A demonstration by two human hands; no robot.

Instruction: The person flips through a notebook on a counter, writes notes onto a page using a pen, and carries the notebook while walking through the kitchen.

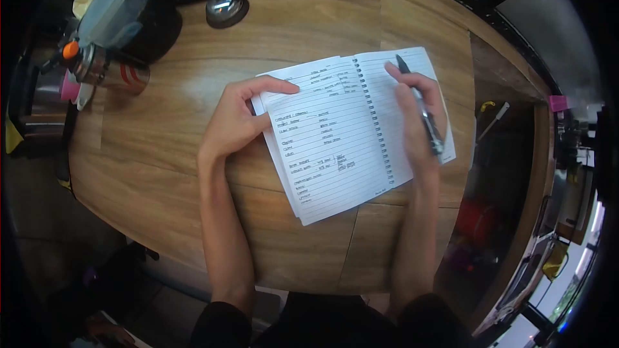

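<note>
A spiral notebook (322, 148) lies open on the wooden table, slightly tilted. Handwritten lists fill much of its left page, while the right page (380, 84) looks mostly bare around my hand. My left hand (242, 113) grips the notebook's left edge, with one finger laid over the page; its other fingers are largely hidden. Over the right page, my right hand (419, 116) is closed around a dark pen (431, 130). The pen's upper end points away from me. I cannot tell which end is the tip or whether it touches paper.
A silver dome bell (227, 9) stands at the table's far side. Toward the back left are a dark container with a translucent lid (116, 6) and a can with an orange-knobbed top (122, 77). The wooden table (161, 148) ends at a curved left edge.
</note>
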